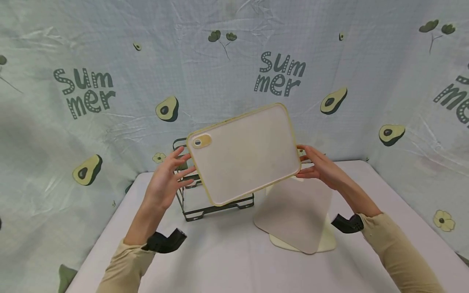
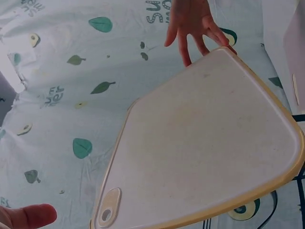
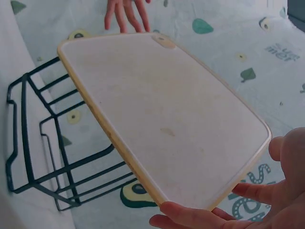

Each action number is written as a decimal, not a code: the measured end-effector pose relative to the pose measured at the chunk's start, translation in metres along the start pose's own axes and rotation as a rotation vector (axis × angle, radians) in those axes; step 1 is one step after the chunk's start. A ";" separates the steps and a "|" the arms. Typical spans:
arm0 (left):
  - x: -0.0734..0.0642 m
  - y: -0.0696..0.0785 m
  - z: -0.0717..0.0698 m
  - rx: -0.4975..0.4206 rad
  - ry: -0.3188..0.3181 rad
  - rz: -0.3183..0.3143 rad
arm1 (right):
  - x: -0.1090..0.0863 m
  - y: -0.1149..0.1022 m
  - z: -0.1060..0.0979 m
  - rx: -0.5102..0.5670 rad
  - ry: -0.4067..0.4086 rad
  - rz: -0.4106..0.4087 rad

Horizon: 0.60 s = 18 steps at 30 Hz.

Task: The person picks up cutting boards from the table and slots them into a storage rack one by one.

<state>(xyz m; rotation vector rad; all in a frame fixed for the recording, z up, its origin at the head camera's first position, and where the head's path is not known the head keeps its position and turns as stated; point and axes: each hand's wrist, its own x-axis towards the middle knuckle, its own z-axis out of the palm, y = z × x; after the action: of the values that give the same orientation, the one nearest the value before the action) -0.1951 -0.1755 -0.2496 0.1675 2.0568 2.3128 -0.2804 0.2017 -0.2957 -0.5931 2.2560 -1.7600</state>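
Observation:
A pale cutting board (image 1: 245,154) with a yellow rim and a small hole in one corner is up in the air, tilted, between the two hands. At its left edge is my left hand (image 1: 165,177), fingers spread with the tips right at the rim; its thumb (image 2: 38,217) stands away from the board in the left wrist view. My right hand (image 1: 320,167) supports the opposite edge on extended fingers. In the right wrist view those fingers (image 3: 190,217) lie along the rim, and the thumb is close to a corner.
Behind the raised board stands a black wire rack (image 1: 210,210), partly hidden. To its right, a greyish board (image 1: 293,215) lies across a cream board (image 1: 327,242) on the white table (image 1: 220,260). A printed cloth (image 1: 220,73) hangs around the back and sides.

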 end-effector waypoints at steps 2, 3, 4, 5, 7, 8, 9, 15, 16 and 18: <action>0.002 0.008 -0.003 0.006 0.008 0.026 | 0.005 -0.007 0.003 0.004 0.001 -0.010; 0.003 0.012 -0.004 -0.002 0.009 0.042 | 0.009 -0.011 0.005 0.010 0.001 -0.017; 0.005 0.016 -0.005 -0.012 0.008 0.059 | 0.011 -0.014 0.007 0.016 0.002 -0.023; 0.006 0.020 -0.006 -0.022 0.010 0.080 | 0.015 -0.018 0.009 0.025 0.003 -0.028; 0.010 0.027 -0.008 -0.040 0.023 0.120 | 0.021 -0.024 0.013 0.039 0.004 -0.036; 0.013 0.031 -0.010 -0.049 0.034 0.141 | 0.024 -0.027 0.015 0.046 0.005 -0.038; 0.016 0.033 -0.011 -0.061 0.045 0.158 | 0.027 -0.029 0.017 0.054 0.006 -0.038; 0.032 0.046 -0.024 -0.109 0.095 0.233 | 0.047 -0.046 0.027 0.065 0.033 -0.035; 0.035 0.048 -0.026 -0.112 0.098 0.244 | 0.050 -0.049 0.028 0.059 0.043 -0.033; 0.041 0.051 -0.030 -0.112 0.098 0.269 | 0.056 -0.055 0.030 0.050 0.062 -0.028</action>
<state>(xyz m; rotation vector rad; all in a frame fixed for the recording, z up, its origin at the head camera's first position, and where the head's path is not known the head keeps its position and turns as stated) -0.2365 -0.2068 -0.2003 0.3536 2.0545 2.6341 -0.3082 0.1396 -0.2460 -0.5715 2.2474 -1.8665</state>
